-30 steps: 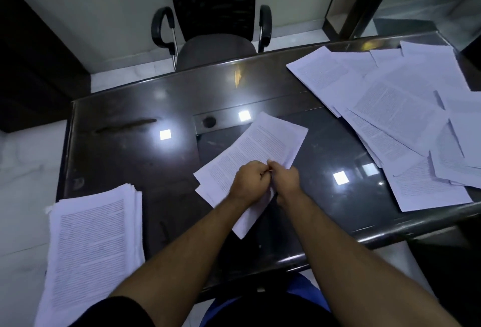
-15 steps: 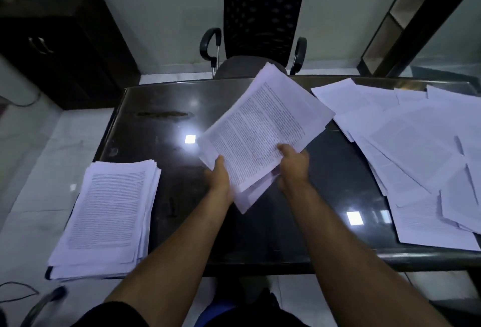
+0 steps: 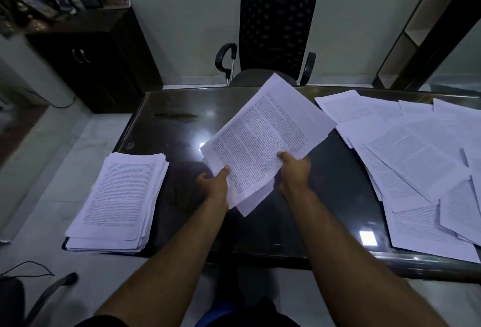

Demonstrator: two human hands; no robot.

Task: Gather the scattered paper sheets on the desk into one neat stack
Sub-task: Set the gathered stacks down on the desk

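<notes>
Paper sheets (image 3: 265, 139) mid-frame, lifted off bench (image 3: 325, 209): left hand (image 3: 214, 183) pinches lower-left edge, right hand (image 3: 295, 169) grips lower-right edge. Neat stack (image 3: 119, 199) lower left; scattered sheets (image 3: 416, 160) right.

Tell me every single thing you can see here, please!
Held sheets: a few, white with print, lifted above the desk's middle.
Stack of sheets: one, white with print, desk's near left corner, overhanging the edge.
Scattered sheets: many, white with print, overlapping on the desk's right side.
Desk: one, dark and glossy, centre.
Office chair: one, black mesh back, behind the desk.
Cabinet: one, dark, far left, cluttered on top.
Shelf unit: one, dark frame, far right.
Cable: one, black, floor at near left.
Left hand: grip on the held sheets' near left edge.
Right hand: grip on their near right edge.
</notes>
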